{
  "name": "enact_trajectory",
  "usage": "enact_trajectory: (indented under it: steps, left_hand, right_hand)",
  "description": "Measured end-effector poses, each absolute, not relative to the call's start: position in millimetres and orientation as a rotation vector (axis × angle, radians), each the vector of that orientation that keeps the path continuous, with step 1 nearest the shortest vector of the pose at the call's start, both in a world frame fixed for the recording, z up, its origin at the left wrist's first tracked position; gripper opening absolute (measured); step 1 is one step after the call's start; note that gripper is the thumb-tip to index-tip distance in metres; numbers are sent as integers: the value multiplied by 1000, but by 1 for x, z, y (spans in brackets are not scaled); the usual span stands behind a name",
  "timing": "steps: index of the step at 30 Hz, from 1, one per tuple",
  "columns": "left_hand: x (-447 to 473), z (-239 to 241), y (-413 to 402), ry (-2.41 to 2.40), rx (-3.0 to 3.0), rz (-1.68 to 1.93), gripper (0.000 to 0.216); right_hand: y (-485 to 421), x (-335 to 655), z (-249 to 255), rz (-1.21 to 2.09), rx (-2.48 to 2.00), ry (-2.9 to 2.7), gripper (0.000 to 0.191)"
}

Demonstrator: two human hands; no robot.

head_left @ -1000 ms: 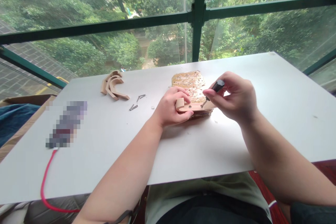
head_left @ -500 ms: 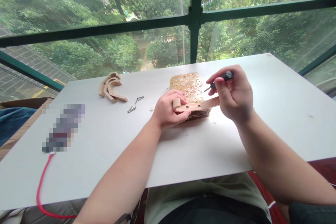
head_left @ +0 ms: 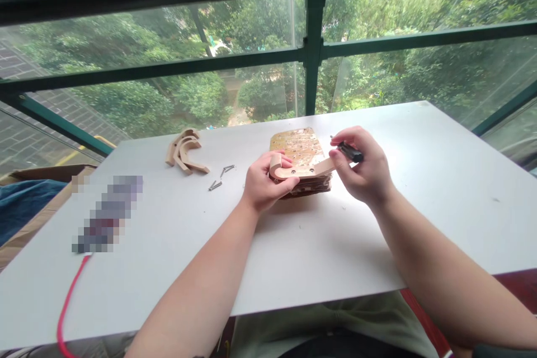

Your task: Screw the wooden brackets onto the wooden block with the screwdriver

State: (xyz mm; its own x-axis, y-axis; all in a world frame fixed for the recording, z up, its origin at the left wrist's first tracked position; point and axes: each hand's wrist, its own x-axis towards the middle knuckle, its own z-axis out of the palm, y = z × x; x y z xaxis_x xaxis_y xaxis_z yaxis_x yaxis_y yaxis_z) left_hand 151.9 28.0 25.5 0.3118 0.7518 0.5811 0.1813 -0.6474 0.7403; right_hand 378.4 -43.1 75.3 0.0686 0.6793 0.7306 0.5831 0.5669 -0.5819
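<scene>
A thick wooden block [head_left: 300,148] with a pitted top lies on the white table [head_left: 293,246]. A curved, J-shaped wooden piece [head_left: 302,169] with two screw holes rests across its near edge. My left hand [head_left: 264,182] grips the hooked end of that piece. My right hand [head_left: 361,170] holds a small black-handled screwdriver [head_left: 349,151] sideways, with its fingers touching the other end of the curved piece.
Several more curved wooden pieces [head_left: 184,154] are stacked at the back left, with a few loose screws [head_left: 220,177] beside them. A blurred object [head_left: 107,212] with a red cable [head_left: 69,296] lies at the left. Green-framed windows [head_left: 312,50] rise behind the table's far edge.
My right hand lifted the screwdriver tip off the curved piece's screw hole and turned the tool sideways. The curved piece's right end is now raised between both hands. The camera tilted up slightly.
</scene>
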Motion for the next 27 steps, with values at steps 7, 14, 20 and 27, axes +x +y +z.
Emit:
enact_trajectory:
  steps: [7,14,20,27]
  left_hand:
    - [151,27,27,696,2129,1203,14]
    - [141,27,35,616,2070,1186,23]
    - [140,27,31,803,1754,1277,31]
    - [142,38,34,874,1369,1499,45]
  right_hand:
    - [-40,379,68,194,-1146,-1565,3]
    - [-38,378,59,270,-1099,-1382,16]
    - [-25,388,57,127,-901,-1144,26]
    - [-18,392,49,249,-876,-1171,26]
